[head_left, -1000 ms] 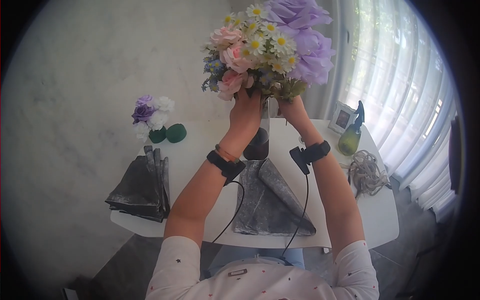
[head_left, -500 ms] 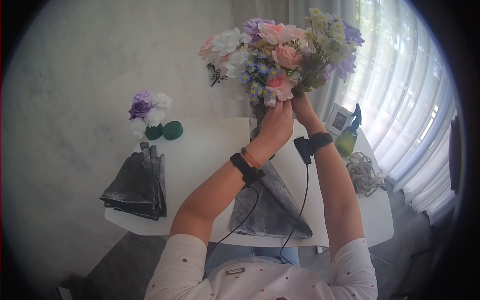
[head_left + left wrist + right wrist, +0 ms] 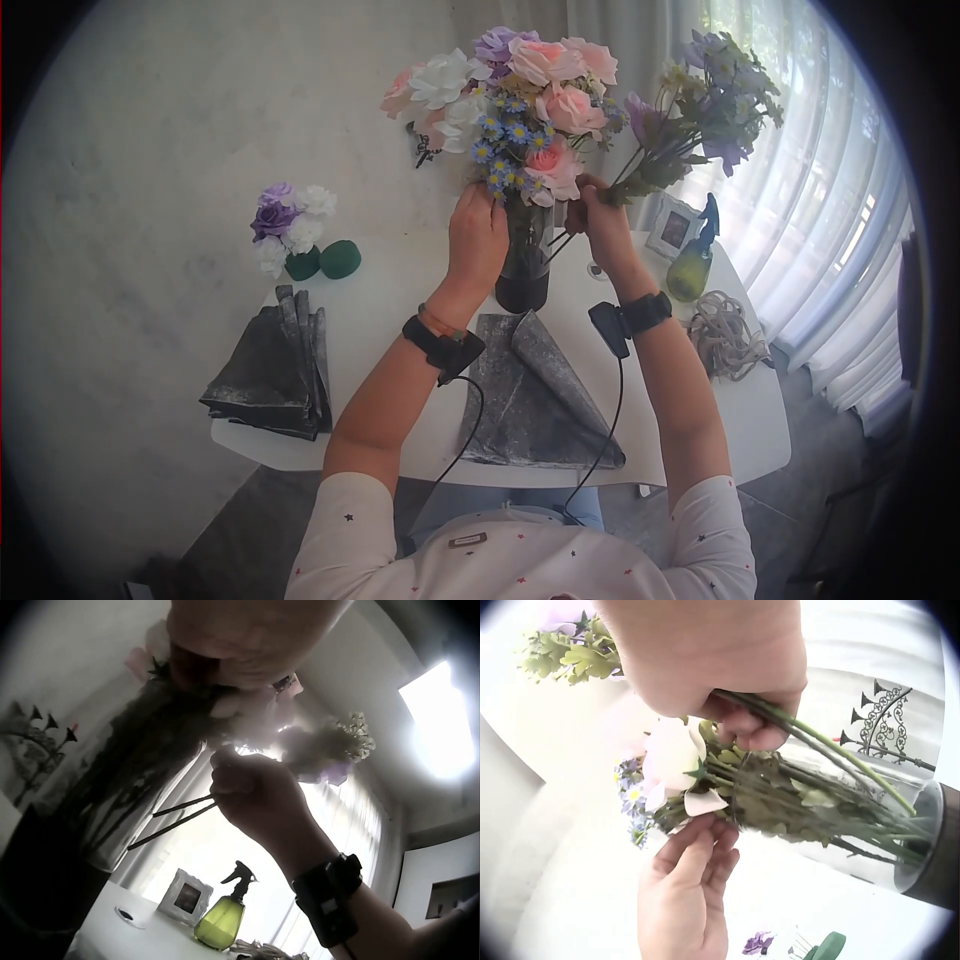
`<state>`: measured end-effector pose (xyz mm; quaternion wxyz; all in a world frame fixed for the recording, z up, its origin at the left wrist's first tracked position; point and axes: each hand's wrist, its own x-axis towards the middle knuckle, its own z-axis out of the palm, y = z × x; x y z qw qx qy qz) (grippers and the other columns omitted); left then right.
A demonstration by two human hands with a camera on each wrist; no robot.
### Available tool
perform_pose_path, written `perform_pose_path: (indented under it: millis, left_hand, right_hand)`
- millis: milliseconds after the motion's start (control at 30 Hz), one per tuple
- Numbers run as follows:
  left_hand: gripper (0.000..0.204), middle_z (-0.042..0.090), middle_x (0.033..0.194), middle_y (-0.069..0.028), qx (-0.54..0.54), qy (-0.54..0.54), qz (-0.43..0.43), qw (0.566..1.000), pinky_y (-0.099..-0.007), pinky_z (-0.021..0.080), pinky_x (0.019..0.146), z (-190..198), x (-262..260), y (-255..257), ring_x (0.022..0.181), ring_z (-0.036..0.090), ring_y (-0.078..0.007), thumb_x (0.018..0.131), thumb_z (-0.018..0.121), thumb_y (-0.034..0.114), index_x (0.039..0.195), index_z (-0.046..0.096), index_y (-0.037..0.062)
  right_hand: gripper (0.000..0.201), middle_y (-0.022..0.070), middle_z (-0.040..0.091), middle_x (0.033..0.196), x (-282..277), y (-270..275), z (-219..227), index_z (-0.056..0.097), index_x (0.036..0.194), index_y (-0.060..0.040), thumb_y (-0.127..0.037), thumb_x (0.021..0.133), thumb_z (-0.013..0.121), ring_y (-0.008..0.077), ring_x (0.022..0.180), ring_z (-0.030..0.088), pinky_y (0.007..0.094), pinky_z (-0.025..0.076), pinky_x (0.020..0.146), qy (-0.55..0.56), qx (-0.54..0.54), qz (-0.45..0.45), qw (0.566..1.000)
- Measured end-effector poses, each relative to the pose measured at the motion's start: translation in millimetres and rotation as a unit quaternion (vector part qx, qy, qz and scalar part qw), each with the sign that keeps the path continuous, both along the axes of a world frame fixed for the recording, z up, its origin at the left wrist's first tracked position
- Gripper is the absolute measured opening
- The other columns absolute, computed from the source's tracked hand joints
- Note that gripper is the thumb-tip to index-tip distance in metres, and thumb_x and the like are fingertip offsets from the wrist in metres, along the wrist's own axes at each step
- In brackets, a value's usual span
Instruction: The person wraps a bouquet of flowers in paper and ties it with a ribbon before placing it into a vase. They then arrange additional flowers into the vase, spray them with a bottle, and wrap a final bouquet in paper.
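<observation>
A clear, dark-based vase (image 3: 523,285) holds pink roses (image 3: 570,108), white flowers (image 3: 440,80) and small blue flowers (image 3: 508,133). My left hand (image 3: 477,238) is at the left of the vase's mouth. In the right wrist view, its bent fingers (image 3: 721,834) grip at the rim, under a pink petal. To the vase's right, my right hand (image 3: 606,228) grips a bunch of purple flowers and daisies (image 3: 725,85) by the stems. Those flowers lean right, away from the vase. Their stem ends (image 3: 171,826) point down-left, overlapping the glass in the left wrist view.
Folded dark wrapping sheets (image 3: 270,370) lie on the table's left, another sheet (image 3: 530,400) in front of the vase. Behind left are purple and white flowers (image 3: 290,220) with green foam pieces (image 3: 340,259). A photo frame (image 3: 673,228), spray bottle (image 3: 690,265) and ribbon bundle (image 3: 728,338) stand right.
The purple flowers and daisies have moved from in front of the vase out to the right with my right hand. My left hand shifted right, then came back to the vase's left.
</observation>
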<state>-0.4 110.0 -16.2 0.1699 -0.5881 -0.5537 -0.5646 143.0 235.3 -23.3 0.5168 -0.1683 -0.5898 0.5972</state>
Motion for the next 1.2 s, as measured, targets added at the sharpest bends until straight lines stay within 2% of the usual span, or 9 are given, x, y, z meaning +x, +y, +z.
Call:
perform_pose_path:
  millis: [100,233,300,500,667,833,867,933,1200]
  left_hand:
    - [0.016,0.057,0.096,-0.0228,0.042,0.02,0.021,0.999,-0.0452,0.044,0.076,0,0,12,0.089,0.055,-0.043,0.085,0.055,0.003,0.099,0.053,-0.0059]
    - [0.023,0.056,0.099,-0.0245,-0.001,-0.104,0.038,0.994,-0.0458,0.044,0.078,4,4,19,0.092,0.055,-0.0425,0.083,0.059,0.004,0.102,0.053,-0.0062]
    - [0.027,0.056,0.097,-0.0251,-0.019,-0.143,-0.006,0.99,-0.0457,0.044,0.079,17,5,13,0.095,0.054,-0.0419,0.081,0.061,0.003,0.104,0.052,-0.0062]
    - [0.025,0.06,0.091,-0.0248,-0.055,0.033,0.021,0.998,-0.0458,0.046,0.071,15,-22,31,0.084,0.058,-0.0421,0.08,0.062,0.007,0.1,0.052,-0.0053]
    - [0.025,0.062,0.083,-0.0225,-0.06,0.002,0.055,0.997,-0.0474,0.046,0.065,19,-16,18,0.074,0.06,-0.0418,0.083,0.06,0.012,0.101,0.052,-0.0047]
    - [0.026,0.063,0.084,-0.0221,-0.04,-0.015,0.072,0.996,-0.0473,0.046,0.063,17,-15,12,0.076,0.061,-0.0422,0.086,0.058,0.015,0.105,0.052,-0.002]
    - [0.025,0.063,0.085,-0.0228,-0.039,-0.034,0.056,0.997,-0.0471,0.046,0.064,14,-19,15,0.077,0.06,-0.0429,0.088,0.057,0.015,0.106,0.052,-0.0013]
    - [0.025,0.063,0.086,-0.0235,-0.039,-0.051,0.04,0.997,-0.0469,0.046,0.064,8,-26,20,0.078,0.06,-0.0436,0.089,0.055,0.015,0.107,0.052,-0.0007]
    - [0.034,0.065,0.092,-0.0146,-0.03,-0.093,-0.103,0.99,-0.0326,0.052,0.073,24,-15,12,0.079,0.065,-0.0213,0.085,0.063,0.011,0.114,0.051,-0.0021]
  right_hand:
    - [0.021,0.0041,0.051,0.06,-1,-15,-6,0.058,0.1,0.0018,-0.009,0.091,0.042,0.0134,0.049,0.05,0.027,0.043,0.052,-0.006,0.033,0.105,0.994]
    - [0.029,0.0029,0.051,0.064,-7,-21,-5,0.054,0.117,0.0027,-0.012,0.094,0.045,0.0118,0.055,0.051,0.0285,0.049,0.057,-0.07,0.108,0.082,0.988]
    - [0.028,0.0022,0.05,0.063,-8,-30,4,0.054,0.117,0.0011,-0.012,0.095,0.044,0.0108,0.054,0.05,0.0278,0.049,0.056,-0.081,0.122,0.065,0.987]
    - [0.025,0.0035,0.053,0.074,-13,-34,9,0.056,0.116,-0.0037,-0.013,0.096,0.043,0.0107,0.055,0.052,0.0274,0.05,0.05,-0.121,0.143,0.01,0.982]
    - [0.023,0.0065,0.056,0.087,-14,-21,3,0.056,0.113,-0.0025,-0.015,0.096,0.045,0.0139,0.061,0.056,0.0283,0.053,0.048,-0.112,0.165,-0.005,0.98]
    - [0.021,0.0067,0.057,0.09,-14,-19,-3,0.055,0.107,-0.0002,-0.017,0.096,0.048,0.013,0.061,0.056,0.0278,0.051,0.046,-0.081,0.085,0.04,0.992]
    - [0.021,0.0067,0.057,0.09,-13,-21,-2,0.055,0.107,-0.0002,-0.017,0.096,0.048,0.013,0.061,0.056,0.0278,0.051,0.046,-0.081,0.084,0.039,0.992]
    - [0.024,-0.0032,0.044,0.069,-11,-26,1,0.056,0.111,-0.0075,-0.024,0.097,0.045,0.0063,0.053,0.046,0.0251,0.044,0.047,-0.065,0.098,0.055,0.992]
    - [0.016,0.0019,0.061,0.081,-18,-43,23,0.063,0.099,-0.0036,-0.015,0.088,0.062,0.0052,0.06,0.052,0.0238,0.042,0.047,-0.086,0.114,-0.003,0.99]
